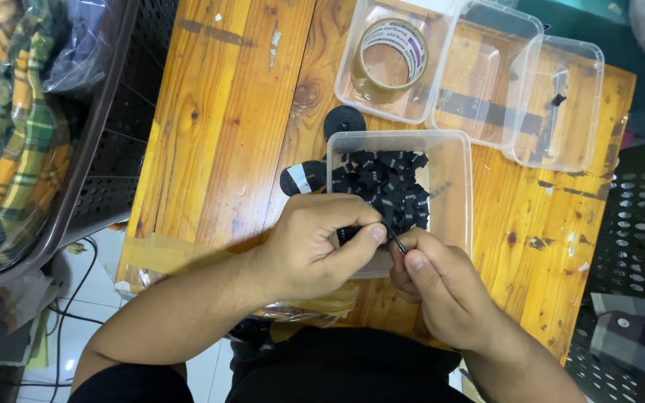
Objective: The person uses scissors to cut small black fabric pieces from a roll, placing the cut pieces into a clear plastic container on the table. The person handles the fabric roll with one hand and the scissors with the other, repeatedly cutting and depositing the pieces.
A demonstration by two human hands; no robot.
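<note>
My left hand (315, 246) and my right hand (442, 295) meet over the near edge of a clear plastic tub (453, 179) on a small wooden table (218, 127). The tub holds a heap of small black fabric labels (386, 186). Both hands pinch one small black label (396, 240) between thumbs and fingertips, left thumb lying across it. Most of that label is hidden by the fingers.
Three more clear tubs stand at the back: one with a roll of brown tape (391, 58), an empty one (483, 75), and one (561, 104) with a black scrap. A black disc (343, 119) lies beside the tub. A basket of bagged plaid cloth (16, 127) stands left.
</note>
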